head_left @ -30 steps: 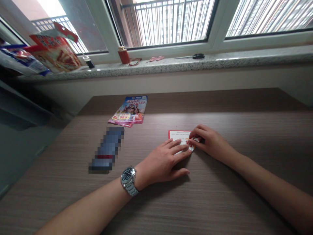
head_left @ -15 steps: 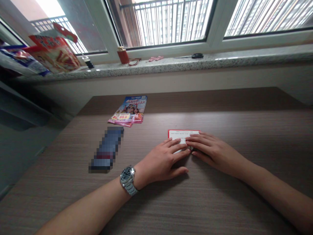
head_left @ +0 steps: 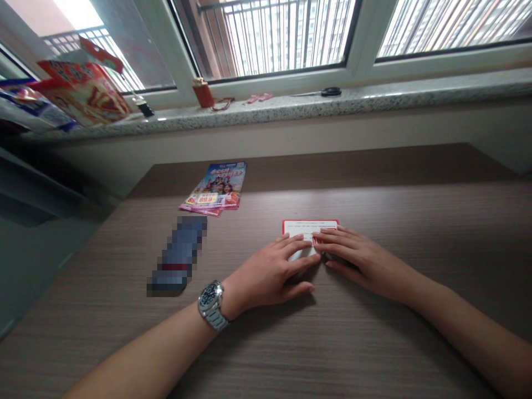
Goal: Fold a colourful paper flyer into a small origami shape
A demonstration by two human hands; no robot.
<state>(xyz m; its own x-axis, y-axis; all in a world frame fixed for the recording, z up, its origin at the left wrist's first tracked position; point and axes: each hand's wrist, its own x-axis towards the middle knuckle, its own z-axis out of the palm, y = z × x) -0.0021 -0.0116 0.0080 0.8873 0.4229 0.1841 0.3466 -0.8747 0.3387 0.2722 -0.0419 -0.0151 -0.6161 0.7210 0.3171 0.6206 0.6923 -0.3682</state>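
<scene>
A small white printed card with a red border [head_left: 297, 226] lies flat on the wood-grain table [head_left: 266, 343]. My left hand [head_left: 276, 271] rests over its lower left part, fingers stretched out and thumb apart. From the right, my right hand [head_left: 357, 255] lies on the card's right side with its fingers extended. The fingertips of both hands come close together over the card and cover much of it; neither hand is closed round anything. On my left wrist is a metal watch [head_left: 211, 302].
Stacked colourful flyers [head_left: 218, 188] lie at the back left, with a blurred-out dark oblong object [head_left: 178, 255] nearer me. The stone windowsill [head_left: 282, 111] carries scissors [head_left: 330, 92], small pink items [head_left: 258, 98], a red cylindrical container [head_left: 203, 94], a small dark bottle [head_left: 143, 106] and a red food bag [head_left: 87, 91].
The view has shifted slightly, so most things sit a little further left. My left hand has drawn back slightly from the right hand; both stay flat on the card.
</scene>
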